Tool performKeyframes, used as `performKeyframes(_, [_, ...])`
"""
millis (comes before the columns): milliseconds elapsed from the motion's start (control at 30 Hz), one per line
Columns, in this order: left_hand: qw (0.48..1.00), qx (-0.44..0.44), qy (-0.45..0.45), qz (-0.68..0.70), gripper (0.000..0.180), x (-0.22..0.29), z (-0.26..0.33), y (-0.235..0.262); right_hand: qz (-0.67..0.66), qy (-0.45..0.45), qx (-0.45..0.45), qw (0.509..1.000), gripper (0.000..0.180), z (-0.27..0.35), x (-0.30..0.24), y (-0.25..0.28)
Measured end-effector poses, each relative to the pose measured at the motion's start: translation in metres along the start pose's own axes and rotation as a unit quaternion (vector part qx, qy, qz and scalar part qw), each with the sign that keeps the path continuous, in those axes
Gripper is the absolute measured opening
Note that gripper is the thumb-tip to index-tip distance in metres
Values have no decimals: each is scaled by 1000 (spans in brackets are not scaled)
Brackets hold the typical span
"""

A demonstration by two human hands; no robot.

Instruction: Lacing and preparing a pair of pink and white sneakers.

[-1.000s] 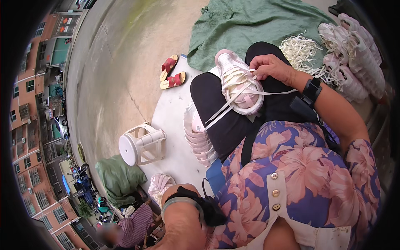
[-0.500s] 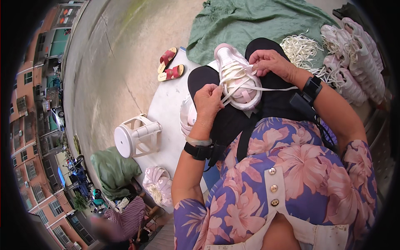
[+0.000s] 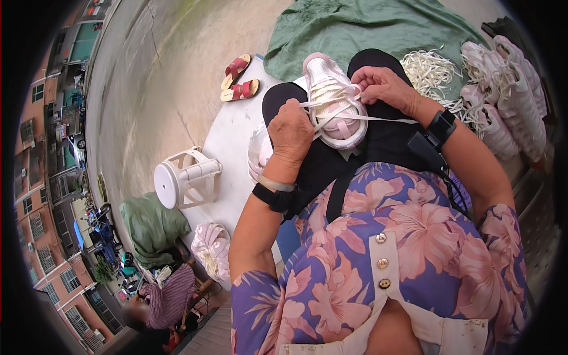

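A white and pale pink sneaker [image 3: 338, 127] rests on my black-covered lap, its toe pointing away from me. Cream shoelace [image 3: 326, 96] crosses over its tongue. My left hand [image 3: 290, 131], to the left of the shoe, pinches a strand of the lace that stretches across to the eyelets. On the other side, my right hand [image 3: 383, 90] is closed with thumb and finger together at the shoe's right lace edge, by the lace there. A loose lace end trails right from the shoe, below my right hand.
A pile of cream laces [image 3: 427, 70] lies on green cloth [image 3: 355, 29] at the far right, beside stacked sneakers [image 3: 503, 94]. Left are red sandals [image 3: 241, 90], a white stool [image 3: 184, 177], a bundle of sneakers [image 3: 210, 248] and a person in a striped top [image 3: 171, 296].
My left hand has moved left and slightly up from the shoe, drawing its lace strand out taut. My right hand stays near the lace edge. The whole view has shifted slightly.
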State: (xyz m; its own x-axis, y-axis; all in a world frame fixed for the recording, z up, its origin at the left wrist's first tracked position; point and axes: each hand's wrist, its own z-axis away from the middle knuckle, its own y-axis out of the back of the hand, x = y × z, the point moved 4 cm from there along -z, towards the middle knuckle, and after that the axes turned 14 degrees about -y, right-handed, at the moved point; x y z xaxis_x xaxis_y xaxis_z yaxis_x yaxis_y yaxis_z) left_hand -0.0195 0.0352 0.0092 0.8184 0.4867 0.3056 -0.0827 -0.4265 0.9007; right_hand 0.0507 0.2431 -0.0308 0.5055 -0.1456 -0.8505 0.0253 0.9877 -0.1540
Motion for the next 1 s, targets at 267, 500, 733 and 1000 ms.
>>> performKeyframes(267, [992, 62, 71, 88, 8, -12, 6, 7, 8, 6, 0, 1000, 29, 2, -2, -2])
performKeyframes(500, [937, 68, 189, 285, 8, -16, 4, 3, 19, 10, -1, 1000, 26, 1, -2, -3])
performKeyframes(733, [799, 92, 267, 531, 7, -8, -6, -7, 4, 15, 0, 1000, 23, 1, -3, -1])
performKeyframes(1000, [965, -83, 81, 235, 11, -41, -41, 2, 67, -13, -50, 996, 13, -3, -1, -3])
